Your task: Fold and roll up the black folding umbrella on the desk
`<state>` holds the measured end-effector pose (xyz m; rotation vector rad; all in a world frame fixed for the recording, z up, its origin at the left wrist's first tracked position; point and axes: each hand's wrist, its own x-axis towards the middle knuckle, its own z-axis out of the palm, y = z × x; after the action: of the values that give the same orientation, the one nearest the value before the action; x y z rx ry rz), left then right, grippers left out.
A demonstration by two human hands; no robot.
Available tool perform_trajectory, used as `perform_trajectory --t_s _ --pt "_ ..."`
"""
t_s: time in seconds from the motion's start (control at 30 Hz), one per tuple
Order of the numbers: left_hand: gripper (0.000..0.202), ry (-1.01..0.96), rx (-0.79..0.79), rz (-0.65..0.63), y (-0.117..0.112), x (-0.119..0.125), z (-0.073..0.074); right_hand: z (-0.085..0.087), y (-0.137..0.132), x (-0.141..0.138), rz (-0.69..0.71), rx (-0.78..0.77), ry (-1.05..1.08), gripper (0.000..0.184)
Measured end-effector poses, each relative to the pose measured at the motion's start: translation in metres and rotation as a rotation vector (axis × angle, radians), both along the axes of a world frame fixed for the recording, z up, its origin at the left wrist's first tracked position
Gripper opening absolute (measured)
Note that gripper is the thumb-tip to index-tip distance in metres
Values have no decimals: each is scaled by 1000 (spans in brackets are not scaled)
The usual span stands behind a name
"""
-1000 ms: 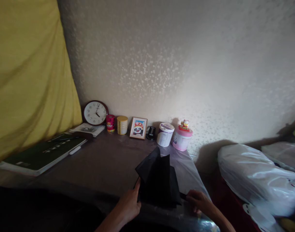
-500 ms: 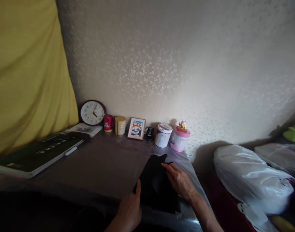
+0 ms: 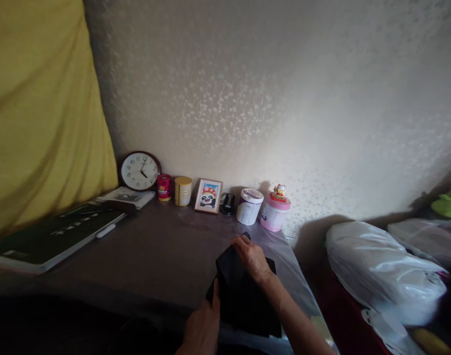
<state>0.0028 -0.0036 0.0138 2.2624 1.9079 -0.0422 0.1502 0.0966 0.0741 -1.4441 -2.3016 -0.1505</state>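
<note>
A dark, folded black cloth lies at the front right of the table; its exact kind cannot be made out. My right hand grips its upper part, fingers closed near the far corner. At the cloth's left edge, my left hand holds on with the thumb pointing up along the fabric. The left fingers are mostly hidden under the cloth.
Along the wall stand a clock, a red can, a yellow-lidded tin, a panda picture frame, a white tub and a pink-lidded jar. A green book lies left. White plastic bags sit right.
My right hand has moved left across the cloth to its far corner. The cloth has shifted a little and its folds have changed. My left hand remains at the left edge.
</note>
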Motion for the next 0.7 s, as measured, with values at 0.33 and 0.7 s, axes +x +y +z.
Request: perform_trajectory --t_s 0.33,0.7 --pt "61 -55 26 -78 -1 2 -24 -55 14 -25 -74 -21 -183 18" --pt "77 -152 85 -159 1 -10 12 -63 16 -22 -31 -18 -111 19"
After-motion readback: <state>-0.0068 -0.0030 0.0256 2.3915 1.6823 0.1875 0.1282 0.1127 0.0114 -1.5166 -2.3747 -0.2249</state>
